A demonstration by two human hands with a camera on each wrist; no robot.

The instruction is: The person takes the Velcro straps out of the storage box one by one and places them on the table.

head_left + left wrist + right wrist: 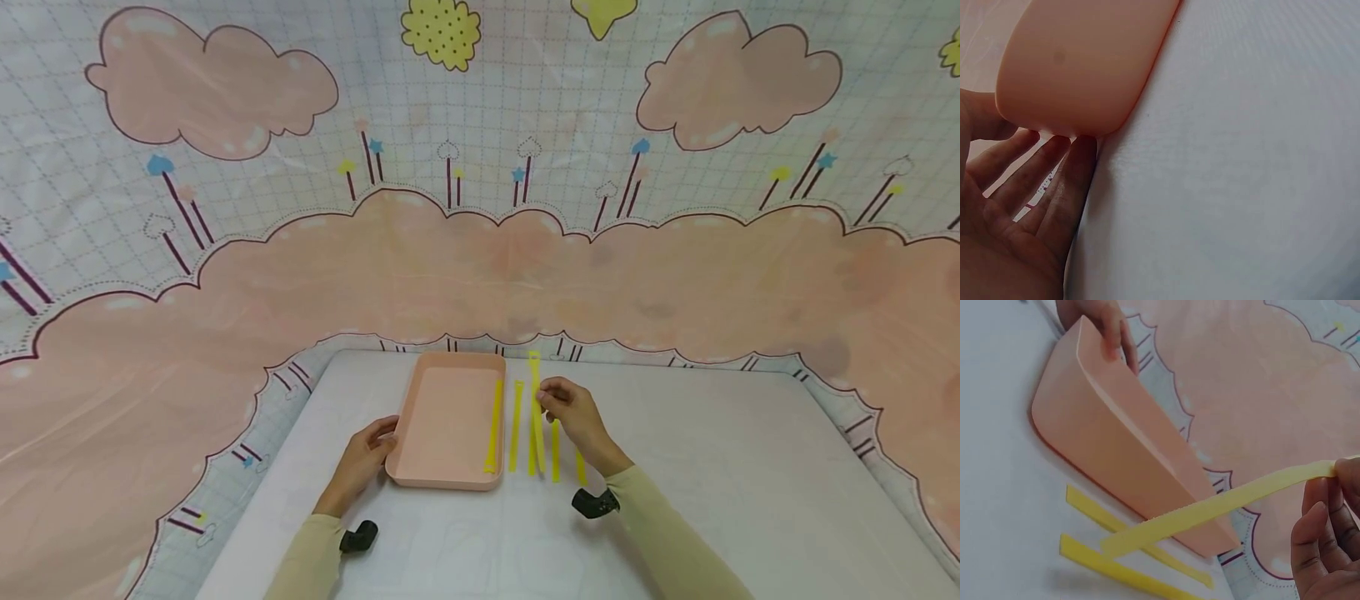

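Note:
A shallow pink tray (446,417) lies on the white table, and one yellow strip (493,429) rests inside along its right wall. My left hand (362,458) holds the tray's left edge; in the left wrist view its fingertips (1082,147) touch the outer wall while the thumb reaches the rim. Between thumb and fingers, my right hand (576,414) pinches a yellow strip (1210,509) by one end, to the right of the tray. Its other end hangs over more strips on the table. Part of one lying strip (581,468) is hidden by the right hand.
Several flat yellow strips, including one (516,425) beside the tray and another (555,454) nearer the right hand, lie roughly parallel on the white table (720,467). A patterned cloth with pink clouds (742,79) hangs behind the table and around its sides.

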